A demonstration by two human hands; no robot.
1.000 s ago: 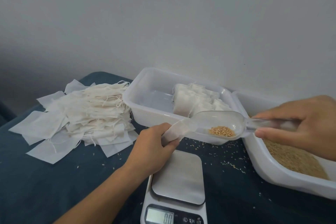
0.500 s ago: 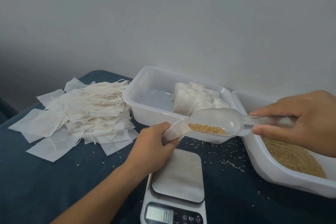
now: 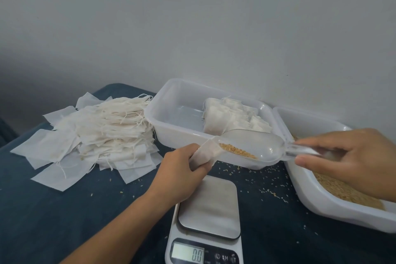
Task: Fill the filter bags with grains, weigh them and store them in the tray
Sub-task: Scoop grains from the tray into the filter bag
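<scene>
Nearest, the scale (image 3: 209, 206) is reading 0.0 on the worktop (image 3: 64, 221). Above it, the left hand (image 3: 182, 169) is gripping a filter bag (image 3: 206, 152) while the right hand (image 3: 351, 156) is pinching the scoop (image 3: 257, 146), grains (image 3: 236, 150) sliding toward the bag; filled bags (image 3: 231, 118) are sitting in the tray (image 3: 171, 113) behind.

Your light is dim, flat and cool, with no hard shadows. The wall (image 3: 214, 17) darkens toward the left, deepest above the table's (image 3: 42, 210) far left corner. Soft glare sits on the scale (image 3: 209, 206) platter. Your right hand (image 3: 353, 156) is slightly motion-blurred. Wide-angle bending shows at the frame edges; detail is soft overall.
</scene>
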